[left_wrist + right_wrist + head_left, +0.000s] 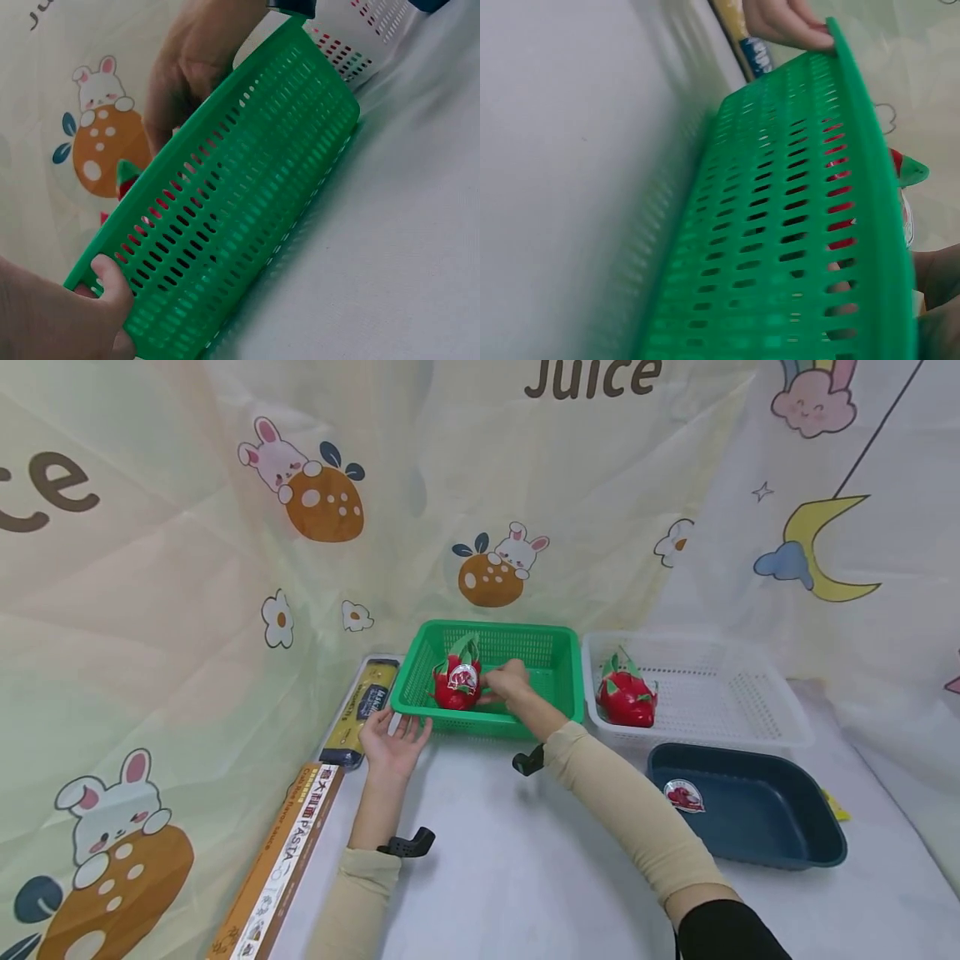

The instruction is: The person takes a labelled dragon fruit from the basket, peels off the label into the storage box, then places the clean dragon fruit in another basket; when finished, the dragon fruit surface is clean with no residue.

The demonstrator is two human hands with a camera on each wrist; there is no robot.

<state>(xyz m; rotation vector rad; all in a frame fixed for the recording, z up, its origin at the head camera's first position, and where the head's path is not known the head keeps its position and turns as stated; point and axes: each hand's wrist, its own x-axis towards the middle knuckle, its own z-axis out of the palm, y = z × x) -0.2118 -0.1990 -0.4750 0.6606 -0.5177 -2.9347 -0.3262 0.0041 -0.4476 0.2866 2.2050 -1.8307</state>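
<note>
In the head view, a red dragon fruit (459,690) with green leafy tips and a round label stands in the left part of the green basket (555,647). My right hand (512,683) reaches over the front rim into this basket, its curled fingers holding the fruit's right side. The basket wall partly hides those fingertips in both wrist views. At the front left corner, my left hand (393,745) grips the basket; its thumb (112,281) presses the outer wall in the left wrist view. Red fruit shows through the slots.
A white basket (720,727) holding another dragon fruit (628,697) stands at right. In front is a dark blue tray (757,810) with a round label (684,795), beside something yellow (836,806). Left lie a yellow pasta pack (363,710) and a long pasta box (277,868).
</note>
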